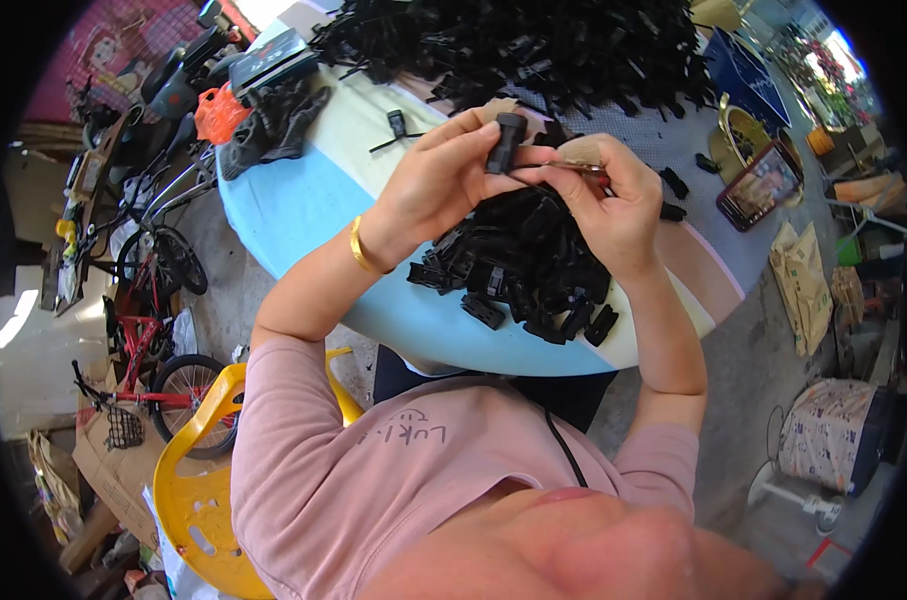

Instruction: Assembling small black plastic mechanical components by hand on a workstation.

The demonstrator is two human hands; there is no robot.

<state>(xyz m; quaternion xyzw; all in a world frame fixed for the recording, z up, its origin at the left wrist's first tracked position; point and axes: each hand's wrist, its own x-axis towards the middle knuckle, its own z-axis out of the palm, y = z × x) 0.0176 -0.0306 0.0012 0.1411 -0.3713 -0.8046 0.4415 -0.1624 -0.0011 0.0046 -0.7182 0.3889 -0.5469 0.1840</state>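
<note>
A black plastic piece (pixel 507 140), roughly tube-shaped with a wider end, stands between the thumb and fingers of my left hand (pixel 428 185). My right hand (pixel 616 205) pinches a small shiny metal tool (pixel 579 167) whose kind I cannot make out; its tip points toward my left fingers, close to the black piece. Beige tape wraps fingers on both hands. Just below them lies a pile of small black plastic pieces (pixel 523 265). One black piece with a thin strap (pixel 396 124) rests apart, left of my left hand.
A large heap of black parts (pixel 513 50) covers the far side of the round table (pixel 283 215). Dark gloves (pixel 278 125) and an orange bag (pixel 221 115) lie at the left edge. A phone (pixel 760 186) leans at the right. A yellow chair (pixel 198 505) stands lower left, near bicycles.
</note>
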